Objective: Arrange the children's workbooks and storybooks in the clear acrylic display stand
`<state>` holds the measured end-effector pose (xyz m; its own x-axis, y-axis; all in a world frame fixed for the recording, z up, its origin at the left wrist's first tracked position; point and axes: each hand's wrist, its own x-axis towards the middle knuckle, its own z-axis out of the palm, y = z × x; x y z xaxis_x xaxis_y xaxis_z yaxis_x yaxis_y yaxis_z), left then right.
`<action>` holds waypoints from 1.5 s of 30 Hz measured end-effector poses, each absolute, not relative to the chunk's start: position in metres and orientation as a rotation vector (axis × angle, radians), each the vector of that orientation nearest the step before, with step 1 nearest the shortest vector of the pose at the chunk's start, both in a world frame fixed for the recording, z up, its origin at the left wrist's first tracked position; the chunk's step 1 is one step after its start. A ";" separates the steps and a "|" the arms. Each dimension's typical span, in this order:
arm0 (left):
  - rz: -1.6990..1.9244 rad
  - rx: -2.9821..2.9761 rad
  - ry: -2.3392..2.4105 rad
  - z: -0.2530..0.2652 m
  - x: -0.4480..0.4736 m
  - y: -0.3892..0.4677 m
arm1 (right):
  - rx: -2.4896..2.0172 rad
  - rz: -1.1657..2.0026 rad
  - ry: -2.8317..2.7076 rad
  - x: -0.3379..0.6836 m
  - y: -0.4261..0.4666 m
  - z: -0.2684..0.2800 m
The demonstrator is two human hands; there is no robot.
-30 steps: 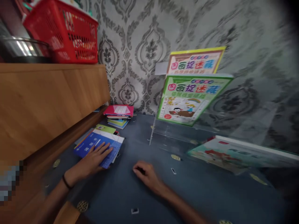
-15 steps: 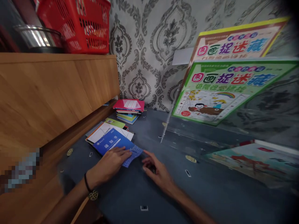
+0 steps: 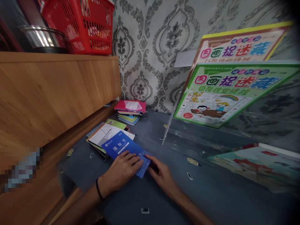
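A blue booklet (image 3: 122,144) with white Chinese lettering lies partly over a pile of books, its near right corner reaching over the dark cloth. My left hand (image 3: 125,167), with a black band at the wrist, rests on the cover, fingers laid across it and thumb hidden. At the right edge, my right hand (image 3: 160,172) pinches the booklet, index finger on top and thumb lower down. Under the booklet are a white-covered book (image 3: 103,134) and a yellow-green one (image 3: 117,124).
Farther back stands a stack of books (image 3: 130,109) with a pink one on top. To the right, a clear rack (image 3: 167,128) holds picture books (image 3: 217,93). A wooden cabinet (image 3: 58,93) on the left carries a red basket (image 3: 98,34) and a metal pot (image 3: 43,37).
The blue booklet has shifted right and toward me along with my left hand, uncovering more of the white book. My right hand has closed on the booklet's right edge.
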<state>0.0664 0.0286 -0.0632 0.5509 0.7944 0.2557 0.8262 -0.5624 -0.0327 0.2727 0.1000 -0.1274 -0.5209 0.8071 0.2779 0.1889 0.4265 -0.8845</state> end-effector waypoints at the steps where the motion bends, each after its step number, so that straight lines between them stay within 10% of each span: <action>1: -0.314 -2.637 -1.380 -0.064 0.063 0.029 | -0.864 1.073 -1.959 0.273 0.100 -0.128; 23: -0.542 -2.048 -1.896 -0.066 0.028 0.047 | -0.760 0.691 -2.133 0.298 0.070 -0.123; 33: -1.473 -2.367 -2.040 -0.057 0.064 0.061 | -0.759 0.414 -2.184 0.315 0.047 -0.117; 45: -1.057 -2.526 -2.027 -0.127 0.083 0.043 | -0.811 0.258 -2.281 0.354 0.012 -0.107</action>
